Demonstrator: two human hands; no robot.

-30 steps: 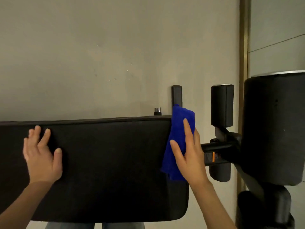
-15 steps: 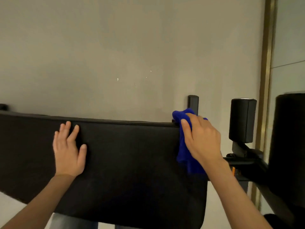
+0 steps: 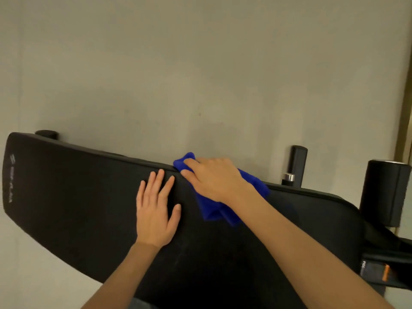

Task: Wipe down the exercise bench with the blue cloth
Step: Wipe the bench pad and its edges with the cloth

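I'm looking down on the exercise bench; its black pad is running from 9 o'clock to 4 o'clock across the view, tilted down to the right. The far-left end, at 9 o'clock, is carrying a pale logo, and nothing is touching that stretch.

My left hand is lying flat near centre, palm down, fingers spread and pointing to 12 o'clock. It's gripping nothing, just bracing on the pad.

Just to its right, at about 1 o'clock from it, my right hand is pressing the blue cloth onto the pad's far edge. Fingers are curled over the cloth's upper corner, so it's grasping the cloth, not resting open. The cloth is bunched under the palm, with a fold trailing toward 5 o'clock onto the pad top. The two hands are close together but not touching, as far as I'm seeing.

Further right, at 2 to 3 o'clock, a black upright post and a foam roller are sitting beyond the pad.

Progress, my judgement: mid-wipe. The cloth is sitting about halfway along the far edge. I can't be telling clean from unclean on matte black. The left half and near side are likely remaining, plus the frame parts on the right.
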